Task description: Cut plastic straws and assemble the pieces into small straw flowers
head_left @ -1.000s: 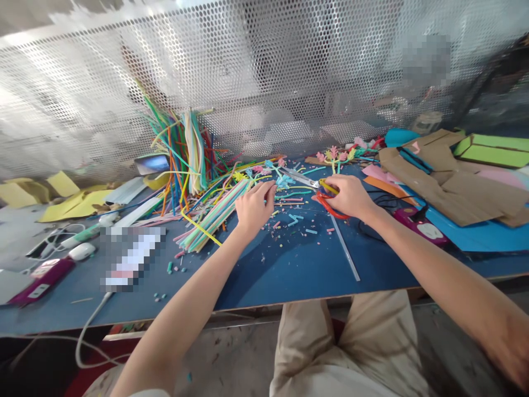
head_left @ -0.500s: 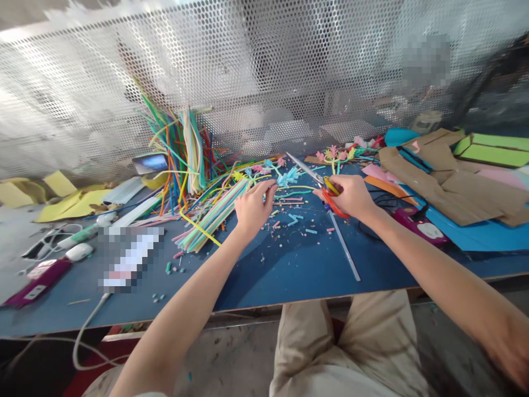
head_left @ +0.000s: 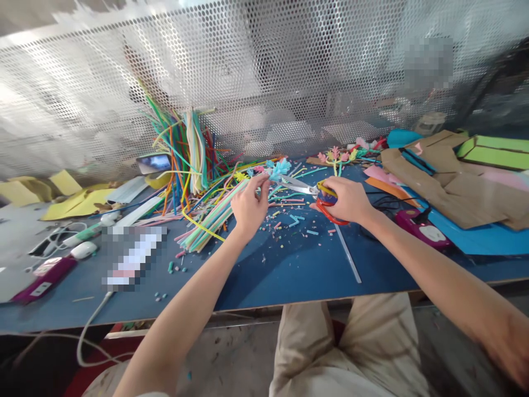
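Note:
My left hand (head_left: 247, 207) pinches a light-blue straw flower (head_left: 280, 167) by its stem, lifted just above the blue table (head_left: 289, 264). My right hand (head_left: 346, 198) grips scissors (head_left: 308, 189) with red and yellow handles; the metal blades point left toward the flower and my left fingers. Just left of my left hand lies a bundle of coloured straws (head_left: 215, 212), and small cut straw bits (head_left: 295, 220) are scattered between my hands.
An upright bunch of coloured straws (head_left: 185, 149) leans on the perforated metal screen (head_left: 264, 71). Finished straw flowers (head_left: 339, 154) lie at the back. Cardboard (head_left: 446, 176), green and blue sheets sit at the right. A clear stick (head_left: 347, 255), a purple device (head_left: 419, 226), cables and a mouse (head_left: 82, 251) lie around.
My left hand has lifted the light-blue straw flower off the table. My right hand has swung the scissors so the blades point left toward it.

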The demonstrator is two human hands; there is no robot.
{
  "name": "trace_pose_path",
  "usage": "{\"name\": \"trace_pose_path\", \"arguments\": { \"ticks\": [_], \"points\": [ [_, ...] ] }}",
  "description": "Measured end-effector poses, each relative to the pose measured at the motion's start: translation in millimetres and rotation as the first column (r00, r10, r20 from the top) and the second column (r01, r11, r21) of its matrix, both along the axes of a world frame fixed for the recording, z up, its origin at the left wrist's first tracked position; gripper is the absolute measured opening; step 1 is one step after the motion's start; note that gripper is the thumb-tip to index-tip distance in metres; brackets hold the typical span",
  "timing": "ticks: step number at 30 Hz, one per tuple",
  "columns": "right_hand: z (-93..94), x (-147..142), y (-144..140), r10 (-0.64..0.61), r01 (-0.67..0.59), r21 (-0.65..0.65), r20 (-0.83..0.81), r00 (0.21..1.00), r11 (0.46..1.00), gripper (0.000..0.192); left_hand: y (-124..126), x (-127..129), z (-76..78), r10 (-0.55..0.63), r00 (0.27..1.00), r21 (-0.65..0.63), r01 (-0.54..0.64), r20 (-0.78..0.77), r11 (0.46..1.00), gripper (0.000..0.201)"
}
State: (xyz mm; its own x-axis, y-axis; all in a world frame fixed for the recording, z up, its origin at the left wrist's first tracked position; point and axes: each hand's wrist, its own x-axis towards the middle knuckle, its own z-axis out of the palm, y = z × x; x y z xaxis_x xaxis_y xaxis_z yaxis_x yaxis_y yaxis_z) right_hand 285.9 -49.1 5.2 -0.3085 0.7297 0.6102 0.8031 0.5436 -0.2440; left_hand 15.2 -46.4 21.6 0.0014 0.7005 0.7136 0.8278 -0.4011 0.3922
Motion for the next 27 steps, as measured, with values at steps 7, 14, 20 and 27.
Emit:
{"name": "trace_pose_path", "arguments": {
  "ticks": [7,14,20,27],
  "points": [
    [-4.5,0,4,-0.029,0.029,0.049,0.0,1.0,0.998,0.037,1,2,-0.1,-0.041,0.996,-0.02,0.043,0.084,0.999,0.021],
    [-5.6,-6,1,-0.056,0.056,0.022,-0.003,0.998,0.998,0.04,-2,8,-6.8,-0.071,0.996,-0.044,0.074,0.056,0.996,0.021],
    [-7.2,-10,0,-0.091,0.091,0.017,-0.012,0.996,0.996,0.041,-2,9,-7.7,-0.112,0.991,-0.051,0.116,0.07,0.992,0.021],
    [-6.8,-10,-1,-0.079,0.08,0.005,-0.018,0.997,0.997,0.043,-4,11,-7.3,-0.119,0.992,-0.074,0.122,0.05,0.99,0.021]
  ]
}}
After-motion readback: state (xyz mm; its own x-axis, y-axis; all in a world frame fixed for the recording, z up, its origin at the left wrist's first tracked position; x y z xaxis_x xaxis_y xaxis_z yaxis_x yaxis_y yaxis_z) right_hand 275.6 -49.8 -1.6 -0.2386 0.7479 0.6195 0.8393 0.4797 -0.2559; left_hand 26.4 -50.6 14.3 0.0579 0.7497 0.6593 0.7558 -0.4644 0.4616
